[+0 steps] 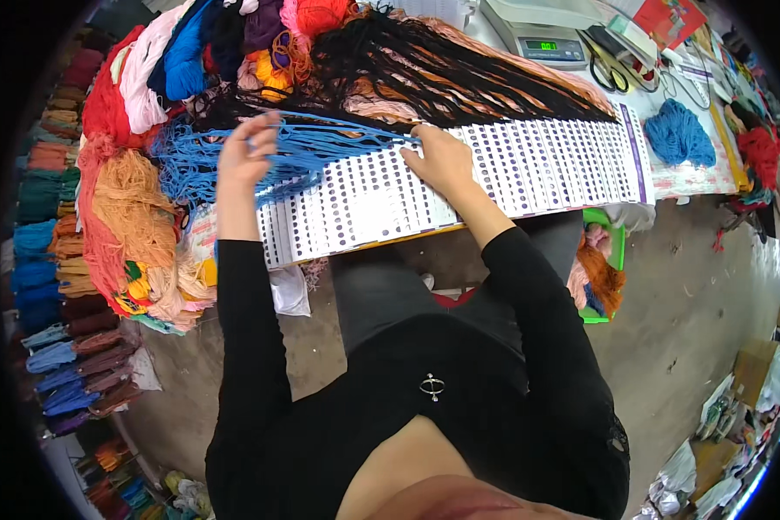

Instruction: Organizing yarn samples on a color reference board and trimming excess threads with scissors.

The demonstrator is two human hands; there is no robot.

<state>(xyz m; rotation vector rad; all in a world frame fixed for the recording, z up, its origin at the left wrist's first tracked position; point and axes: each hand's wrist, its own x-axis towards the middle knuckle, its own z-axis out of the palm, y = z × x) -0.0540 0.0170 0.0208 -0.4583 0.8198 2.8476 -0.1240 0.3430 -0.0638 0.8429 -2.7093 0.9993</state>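
Note:
My left hand (250, 154) is raised over a bundle of blue yarn (299, 147), its fingers apart and loosely bent. Whether any strand touches that palm is hard to make out. Long blue strands run right to my right hand (442, 160), whose thumb and index finger close around their ends. That hand rests on a long white card strip (373, 204) with rows of dark dots. Black yarn (390, 65) and peach-orange strands fan out behind, their ends lined up along the strip's far edge.
Heaped skeins, including red yarn (104, 91) and tan yarn (134, 199), cover the table's left side. A digital scale (542, 39), scissors (611, 74) and a blue skein (680, 133) lie at the right. A green basket (615, 251) of yarn stands below the table edge.

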